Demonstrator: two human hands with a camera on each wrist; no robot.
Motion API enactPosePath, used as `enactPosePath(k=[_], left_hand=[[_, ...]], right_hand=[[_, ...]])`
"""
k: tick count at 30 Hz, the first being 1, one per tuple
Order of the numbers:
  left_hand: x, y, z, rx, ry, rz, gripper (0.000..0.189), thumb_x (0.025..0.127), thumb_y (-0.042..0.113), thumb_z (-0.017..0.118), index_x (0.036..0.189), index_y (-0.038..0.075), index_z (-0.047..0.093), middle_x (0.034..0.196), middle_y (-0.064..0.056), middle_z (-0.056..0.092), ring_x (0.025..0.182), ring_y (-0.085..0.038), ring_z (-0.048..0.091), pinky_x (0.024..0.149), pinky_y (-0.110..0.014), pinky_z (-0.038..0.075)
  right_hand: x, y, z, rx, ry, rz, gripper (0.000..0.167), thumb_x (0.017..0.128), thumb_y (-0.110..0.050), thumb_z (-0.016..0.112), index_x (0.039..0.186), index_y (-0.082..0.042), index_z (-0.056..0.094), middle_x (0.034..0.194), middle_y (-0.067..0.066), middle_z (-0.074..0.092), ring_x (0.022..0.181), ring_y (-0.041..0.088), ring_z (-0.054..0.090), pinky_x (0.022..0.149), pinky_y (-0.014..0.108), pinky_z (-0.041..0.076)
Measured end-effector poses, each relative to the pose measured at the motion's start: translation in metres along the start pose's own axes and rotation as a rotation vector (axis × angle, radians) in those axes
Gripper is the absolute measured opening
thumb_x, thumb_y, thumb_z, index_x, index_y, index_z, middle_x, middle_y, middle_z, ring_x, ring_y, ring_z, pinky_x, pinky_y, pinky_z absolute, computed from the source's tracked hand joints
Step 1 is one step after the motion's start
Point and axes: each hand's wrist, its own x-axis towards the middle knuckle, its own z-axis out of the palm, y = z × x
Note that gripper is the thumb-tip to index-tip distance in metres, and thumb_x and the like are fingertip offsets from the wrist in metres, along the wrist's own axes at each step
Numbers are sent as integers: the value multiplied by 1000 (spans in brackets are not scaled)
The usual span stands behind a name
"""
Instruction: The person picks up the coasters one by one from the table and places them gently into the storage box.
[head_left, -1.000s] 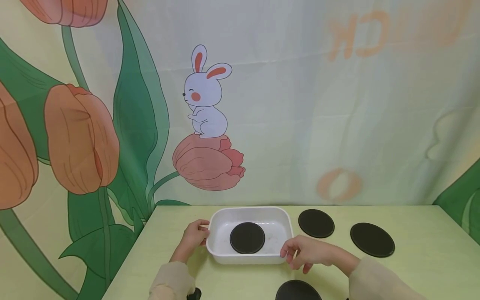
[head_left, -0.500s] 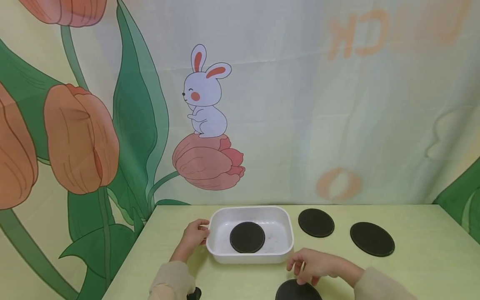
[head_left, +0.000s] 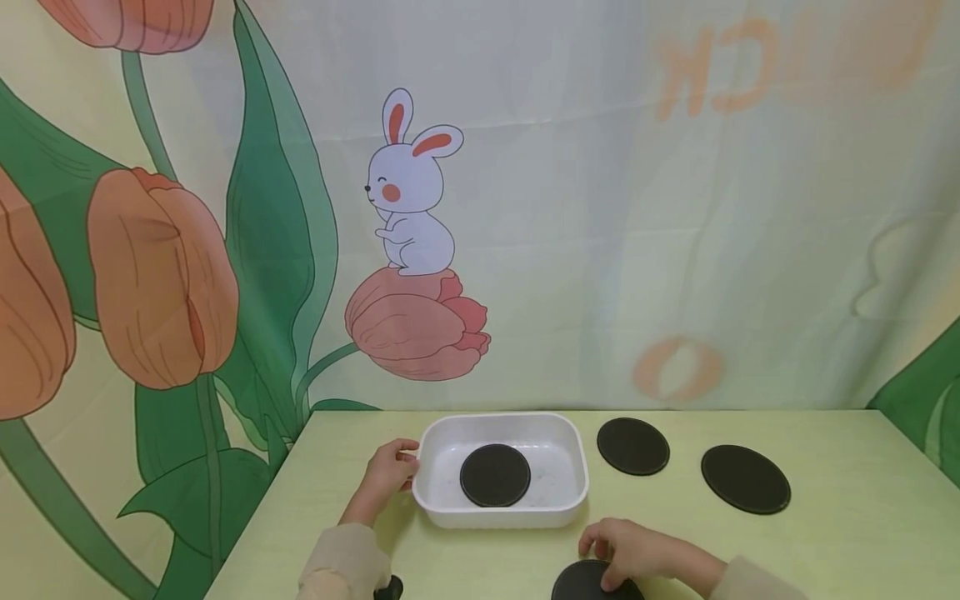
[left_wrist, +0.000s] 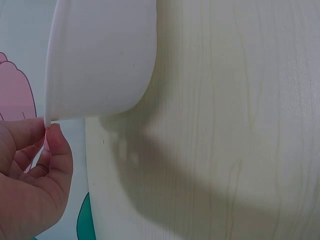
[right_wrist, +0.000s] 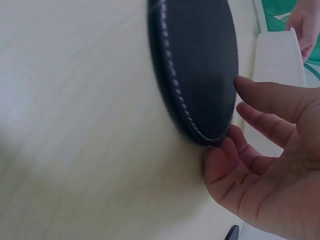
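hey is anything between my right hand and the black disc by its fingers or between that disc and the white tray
Nothing visible: your right hand touches the black disc, and only that hand and tabletop show between disc and white tray.

Can make out in the head view, between one and two o'clock on the cloth backdrop (head_left: 570,208), a mirrored K (head_left: 701,71) and C (head_left: 768,67) in pale orange (blurred, yet legible). Toward two o'clock, fades into orange strokes (head_left: 917,46) too faint to name. Between three and four o'clock, shows an O-like ring (head_left: 645,367).
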Motion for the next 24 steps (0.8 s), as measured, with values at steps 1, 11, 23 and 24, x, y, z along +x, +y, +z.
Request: enactPosePath(k=[1, 11, 23, 24], left_hand=[[1, 0, 0, -2, 1, -5, 32, 84, -1, 51, 116, -1, 50, 93, -14, 54, 73, -18, 55, 59, -25, 50], [1, 0, 1, -4, 13, -16, 32, 84, -1, 52, 116, -1, 50, 92, -14, 54, 74, -19, 55, 59, -25, 50], [0, 1, 1, 4, 0, -10, 33, 84, -1, 51, 117, -1, 50, 93, -14, 54, 74, -18, 54, 59, -25, 50], [0, 1, 0, 4, 0, -8, 32, 84, -1, 51, 117, -2, 49, 93, -14, 54, 74, -19, 54, 59, -25, 50]], right_hand=[[0, 1, 1, -23, 4, -7, 34, 60, 5, 69, 90, -7, 58, 80, 4, 53, 73, 14, 46, 64, 24, 39], [4, -3, 5, -139, 12, 51, 33, 59, 6, 70, 83, -10, 54, 75, 0, 51, 67, 11, 44, 61, 24, 38], [11, -2, 4, -150, -3, 59, 35, 55, 8, 72, 75, -9, 50, 70, -2, 44, 61, 7, 38, 56, 19, 35], [11, -2, 4, -150, -5, 58, 35, 55, 8, 72, 75, -9, 50, 69, -3, 44, 61, 6, 38, 56, 19, 35]])
